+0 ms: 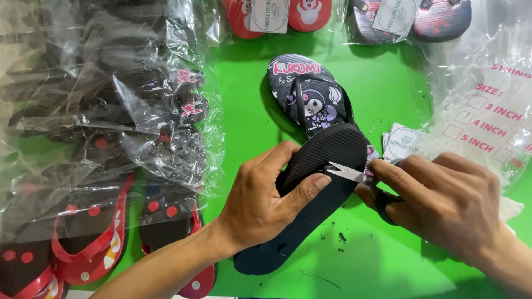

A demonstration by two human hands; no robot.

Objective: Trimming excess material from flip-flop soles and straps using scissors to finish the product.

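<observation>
My left hand (266,199) grips a black flip-flop (310,194) turned sole-up, thumb pressed on the ribbed sole. My right hand (443,205) holds small scissors (354,174), their blades open and touching the sole near its right edge. Under it lies a second black flip-flop (307,94), face-up, with a cartoon print and a black strap.
The surface is a green mat (249,127) with black scraps near the sole. Clear bags of black and red flip-flops (105,166) are piled at left. More bagged pairs (277,14) lie at the top. A stack of white cards (402,141) and empty plastic bags (487,111) sit at right.
</observation>
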